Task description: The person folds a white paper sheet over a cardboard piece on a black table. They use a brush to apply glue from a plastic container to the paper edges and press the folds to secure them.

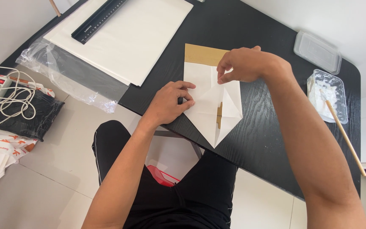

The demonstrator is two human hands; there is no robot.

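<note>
A white folded paper (210, 106) lies flat at the black table's near edge, point toward six o'clock, brown strip at twelve.
</note>
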